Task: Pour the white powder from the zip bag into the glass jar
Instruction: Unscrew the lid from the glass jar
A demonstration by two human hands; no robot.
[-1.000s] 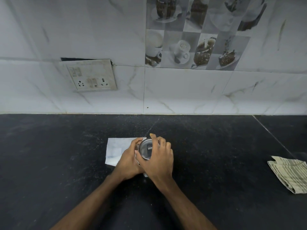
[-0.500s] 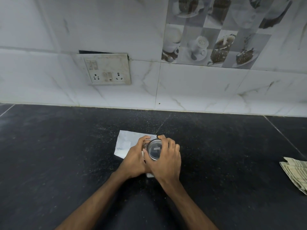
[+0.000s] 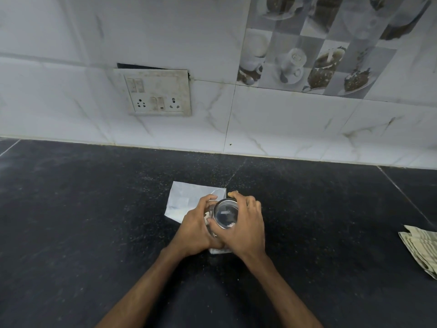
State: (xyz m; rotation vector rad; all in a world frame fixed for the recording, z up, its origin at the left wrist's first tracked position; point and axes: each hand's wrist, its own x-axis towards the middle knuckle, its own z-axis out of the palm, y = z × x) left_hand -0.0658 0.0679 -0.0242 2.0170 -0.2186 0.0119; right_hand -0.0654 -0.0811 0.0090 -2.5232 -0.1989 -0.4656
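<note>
A glass jar with a shiny metal lid (image 3: 225,213) stands on the black counter (image 3: 94,221) in the middle of the view. My left hand (image 3: 195,229) wraps round the jar's body from the left. My right hand (image 3: 246,227) grips the lid from the right, fingers curled over its rim. Just behind and left of the jar lies the flat zip bag (image 3: 186,201) with white powder in it; my left hand covers its near corner. Most of the jar's glass is hidden by both hands.
A folded striped cloth (image 3: 423,248) lies at the counter's right edge. A tiled wall with a socket plate (image 3: 156,92) rises behind the counter.
The camera has shifted, so the scene slid right and down in view. Both hands stay on the jar and lid in about the same hold.
</note>
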